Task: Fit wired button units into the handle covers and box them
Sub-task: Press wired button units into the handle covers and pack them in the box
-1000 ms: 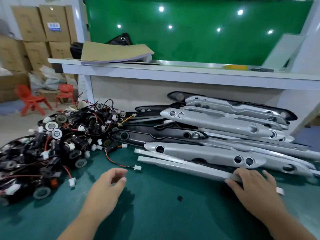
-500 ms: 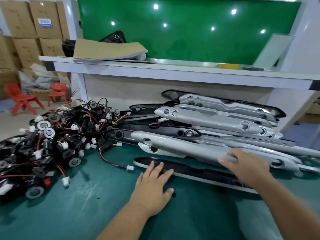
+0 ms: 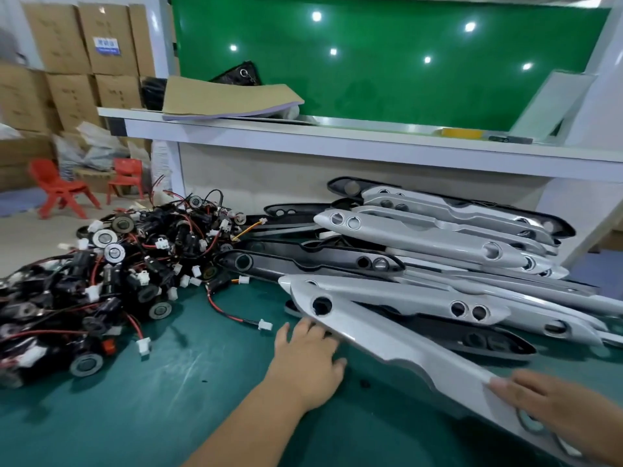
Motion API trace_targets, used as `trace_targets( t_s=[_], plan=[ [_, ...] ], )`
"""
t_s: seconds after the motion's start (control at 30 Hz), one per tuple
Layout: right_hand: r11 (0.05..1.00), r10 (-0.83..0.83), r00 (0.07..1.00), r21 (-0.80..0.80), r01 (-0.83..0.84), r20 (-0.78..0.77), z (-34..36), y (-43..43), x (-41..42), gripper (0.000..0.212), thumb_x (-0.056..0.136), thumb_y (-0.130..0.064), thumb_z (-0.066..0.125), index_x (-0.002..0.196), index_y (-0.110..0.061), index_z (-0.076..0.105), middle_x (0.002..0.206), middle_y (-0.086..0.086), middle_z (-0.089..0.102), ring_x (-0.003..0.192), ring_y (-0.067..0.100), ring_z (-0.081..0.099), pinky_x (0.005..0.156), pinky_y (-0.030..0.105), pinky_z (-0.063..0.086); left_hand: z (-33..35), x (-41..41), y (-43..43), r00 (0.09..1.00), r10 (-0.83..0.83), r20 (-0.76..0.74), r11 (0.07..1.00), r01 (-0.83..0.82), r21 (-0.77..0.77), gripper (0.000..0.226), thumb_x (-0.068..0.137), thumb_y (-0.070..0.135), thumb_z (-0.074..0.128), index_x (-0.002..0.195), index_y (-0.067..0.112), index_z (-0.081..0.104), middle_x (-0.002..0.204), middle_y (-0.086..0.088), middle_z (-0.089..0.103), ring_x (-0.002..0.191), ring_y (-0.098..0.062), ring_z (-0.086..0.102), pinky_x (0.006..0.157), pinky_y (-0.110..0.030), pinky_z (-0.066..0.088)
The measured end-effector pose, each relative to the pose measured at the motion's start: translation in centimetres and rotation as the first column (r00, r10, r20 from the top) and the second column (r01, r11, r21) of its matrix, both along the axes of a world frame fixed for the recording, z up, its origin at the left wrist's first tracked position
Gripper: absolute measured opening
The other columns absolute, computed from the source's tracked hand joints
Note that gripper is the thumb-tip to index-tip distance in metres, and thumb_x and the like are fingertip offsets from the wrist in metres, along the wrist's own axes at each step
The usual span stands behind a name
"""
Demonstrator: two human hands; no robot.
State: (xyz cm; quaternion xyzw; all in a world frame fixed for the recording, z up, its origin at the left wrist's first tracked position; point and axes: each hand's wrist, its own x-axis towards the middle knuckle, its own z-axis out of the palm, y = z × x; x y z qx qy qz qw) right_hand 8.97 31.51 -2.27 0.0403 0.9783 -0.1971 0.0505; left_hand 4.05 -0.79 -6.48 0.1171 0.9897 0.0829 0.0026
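Observation:
A long silver handle cover [image 3: 397, 342] lies slanted across the green table, its round hole end at the upper left. My right hand [image 3: 569, 416] grips its near end at the lower right. My left hand [image 3: 308, 355] rests under its far end, fingers spread and touching its lower edge. Behind it a stack of silver and black handle covers [image 3: 438, 244] lies against the back panel. A heap of wired button units [image 3: 101, 271] with red and black leads and white plugs fills the table's left side.
A white shelf [image 3: 337, 139] overhangs the back of the green table [image 3: 168, 399], with brown cardboard sheets [image 3: 229, 96] on it. One loose red-wired unit [image 3: 232, 308] lies between heap and covers. Cardboard boxes and red chairs [image 3: 57, 187] stand far left.
My right hand has pulled one silver cover off the stack toward me and holds its near end. My left hand slid right and now touches that cover's far end.

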Motion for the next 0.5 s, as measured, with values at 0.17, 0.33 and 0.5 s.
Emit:
trace_targets(
  t_s=[0.17, 0.33, 0.5],
  plan=[
    [0.957, 0.083, 0.994, 0.285, -0.061, -0.064, -1.6, 0.7, 0.9, 0.090, 0.017, -0.106, 0.010, 0.093, -0.063, 0.032, 0.083, -0.023, 0.044, 0.078, -0.012, 0.045, 0.069, 0.010, 0.032, 3.1, 0.3, -11.0, 0.902, 0.328, -0.280, 0.941, -0.340, 0.007, 0.034, 0.091, 0.039, 0.048, 0.124, 0.043, 0.056, 0.144, 0.023, 0.040, 0.143, -0.008, 0.019, 0.116, -0.047, 0.015],
    [0.949, 0.163, 0.984, 0.284, -0.138, -0.066, -2.8, 0.6, 1.9, 0.102, 0.022, -0.106, 0.011, 0.114, -0.064, 0.022, 0.103, -0.033, 0.030, 0.101, -0.005, 0.042, 0.088, 0.014, 0.035, 2.9, -1.0, -25.7, 0.643, 0.732, -0.225, 0.655, -0.755, -0.027, 0.058, 0.084, 0.045, 0.056, 0.139, 0.033, 0.043, 0.149, -0.006, 0.040, 0.139, -0.030, 0.031, 0.113, -0.050, 0.026],
    [0.928, 0.207, 0.975, 0.334, -0.168, -0.086, -2.6, -0.1, 2.7, 0.117, 0.025, -0.104, 0.000, 0.130, -0.058, 0.023, 0.106, -0.031, 0.030, 0.112, -0.007, 0.033, 0.095, 0.015, 0.033, -0.2, -1.8, -27.5, 0.611, 0.785, -0.100, 0.618, -0.783, 0.072, 0.055, 0.079, 0.029, 0.071, 0.126, 0.021, 0.043, 0.117, -0.025, 0.055, 0.098, -0.044, 0.057, 0.087, -0.053, 0.049]
  ],
)
